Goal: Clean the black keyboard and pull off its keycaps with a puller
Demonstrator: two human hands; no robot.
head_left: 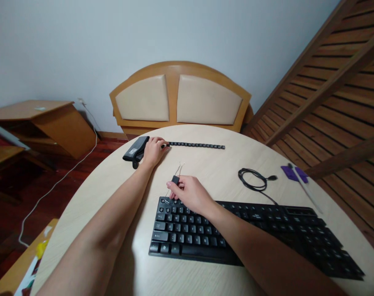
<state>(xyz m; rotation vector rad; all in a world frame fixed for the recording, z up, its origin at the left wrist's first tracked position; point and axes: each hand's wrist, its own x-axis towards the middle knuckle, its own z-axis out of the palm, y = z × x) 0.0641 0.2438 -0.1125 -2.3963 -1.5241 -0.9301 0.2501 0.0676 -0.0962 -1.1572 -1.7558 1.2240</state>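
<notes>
A black keyboard point(255, 234) lies on the round pale table point(214, 172) in front of me. My right hand point(190, 193) rests over its top left corner, fingers pinched on a small wire keycap puller point(176, 179) with a black grip. My left hand point(154, 150) reaches to the far side of the table, its fingertips closed on the left end of a row of black keycaps point(196, 145) laid in a line. A black pouch point(136, 150) sits just left of that hand.
A coiled black cable point(255, 179) runs from the keyboard at the right. Purple pieces and a thin stick point(294, 173) lie near the right edge. A padded headboard point(177, 98) stands behind the table, a wooden slatted frame point(338, 94) leans at right, a cabinet point(42, 119) at left.
</notes>
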